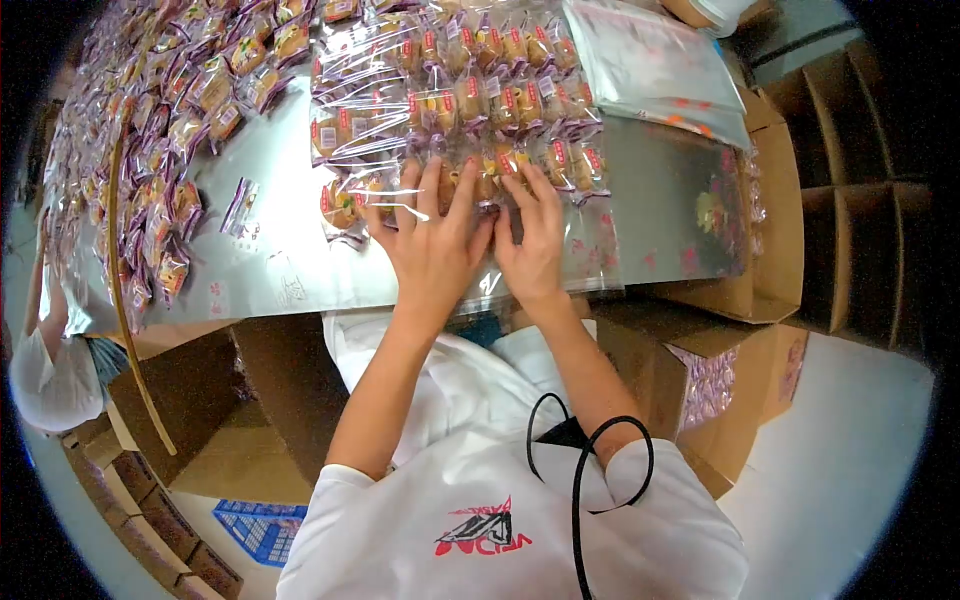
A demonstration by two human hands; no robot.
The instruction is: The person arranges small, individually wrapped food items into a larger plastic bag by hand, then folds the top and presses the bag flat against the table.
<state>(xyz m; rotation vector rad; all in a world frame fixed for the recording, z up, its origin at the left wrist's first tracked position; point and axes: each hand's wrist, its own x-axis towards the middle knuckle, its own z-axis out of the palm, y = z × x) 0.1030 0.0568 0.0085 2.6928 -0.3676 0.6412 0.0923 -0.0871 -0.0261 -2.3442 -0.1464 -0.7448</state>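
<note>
In front of me on the metal table lie rows of small wrapped pastries in clear and purple wrappers. A big clear plastic bag covers these rows, with bright glare along its left part. My left hand rests palm down on the film over the nearest row, fingers spread. Beside it, my right hand lies on the same row with its fingers stretched out. Both hands press on the film over the pastries; neither is wrapped around anything. The thumbs are close together.
A pile of loose wrapped pastries covers the table's left side. Flat clear bags are stacked at the back right. Cardboard boxes stand right and below; a blue crate is on the floor. Another person's sleeve shows at left.
</note>
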